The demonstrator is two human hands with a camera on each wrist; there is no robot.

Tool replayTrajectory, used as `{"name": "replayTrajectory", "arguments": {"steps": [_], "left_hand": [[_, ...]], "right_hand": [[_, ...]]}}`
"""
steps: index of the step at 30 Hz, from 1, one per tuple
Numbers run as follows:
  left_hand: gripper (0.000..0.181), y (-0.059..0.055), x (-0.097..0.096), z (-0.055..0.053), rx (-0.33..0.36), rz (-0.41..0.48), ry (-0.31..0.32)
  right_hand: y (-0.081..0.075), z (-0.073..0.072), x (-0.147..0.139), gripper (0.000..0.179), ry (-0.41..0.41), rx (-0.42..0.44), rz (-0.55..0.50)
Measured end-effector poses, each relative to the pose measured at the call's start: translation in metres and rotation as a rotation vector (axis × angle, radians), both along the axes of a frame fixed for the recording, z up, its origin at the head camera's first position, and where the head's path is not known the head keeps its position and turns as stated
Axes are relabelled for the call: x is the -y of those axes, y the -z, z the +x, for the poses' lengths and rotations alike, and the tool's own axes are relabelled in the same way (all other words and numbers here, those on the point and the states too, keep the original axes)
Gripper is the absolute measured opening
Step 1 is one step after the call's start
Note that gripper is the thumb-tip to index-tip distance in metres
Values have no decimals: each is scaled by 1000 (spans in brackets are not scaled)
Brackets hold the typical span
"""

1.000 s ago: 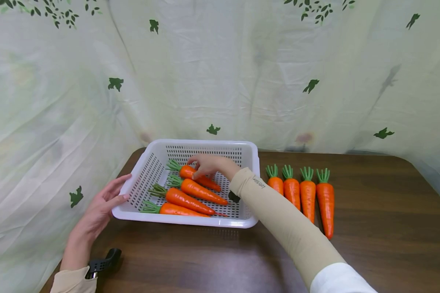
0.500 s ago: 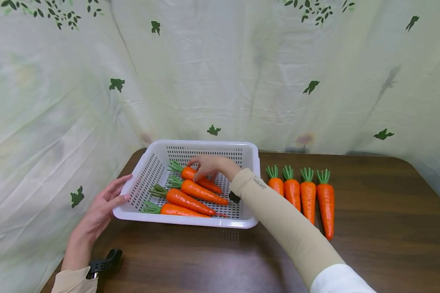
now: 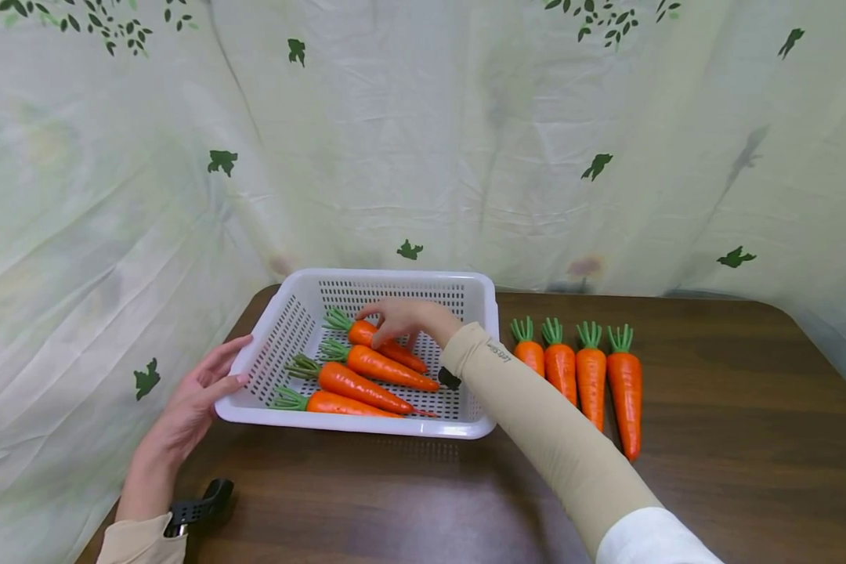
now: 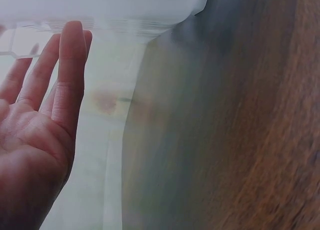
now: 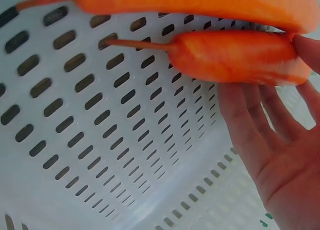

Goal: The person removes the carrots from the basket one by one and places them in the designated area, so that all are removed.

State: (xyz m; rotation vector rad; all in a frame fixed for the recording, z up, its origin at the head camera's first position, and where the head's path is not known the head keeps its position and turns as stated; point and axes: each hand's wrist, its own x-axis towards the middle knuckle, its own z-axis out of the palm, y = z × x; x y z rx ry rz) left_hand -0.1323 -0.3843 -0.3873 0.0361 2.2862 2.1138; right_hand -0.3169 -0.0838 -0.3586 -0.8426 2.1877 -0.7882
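Observation:
Inside a white slotted plastic basket (image 3: 395, 425), several orange carrots lie slantwise with their green tops to the left. My right hand (image 3: 406, 316) grips the rearmost carrot (image 3: 403, 357) by its upper part. In the right wrist view, the thumb is on one side of that carrot (image 5: 235, 57) and the fingers (image 5: 240, 109) are on the other. Another carrot (image 3: 392, 369) lies just in front of it. At the basket's left end, my left hand (image 3: 192, 399) touches the rim with extended fingers. The left wrist view shows this hand (image 4: 40, 135) palm-on, fingertips at the basket's wall (image 4: 115, 14).
To the right of the basket, a row of several more carrots (image 3: 626, 395) lies on the dark wooden table (image 3: 733, 439), tops pointing away, partly hidden by my right sleeve (image 3: 550, 439). A pale curtain (image 3: 423, 141) with leaf prints hangs behind and to the left.

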Motion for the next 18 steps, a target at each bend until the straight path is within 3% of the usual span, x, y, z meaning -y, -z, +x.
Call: {"name": "replayTrajectory", "arguments": {"steps": [18], "left_hand": [[59, -1, -1, 0, 2, -11, -9]], "right_hand": [[-8, -2, 0, 56, -8, -1, -105]]}}
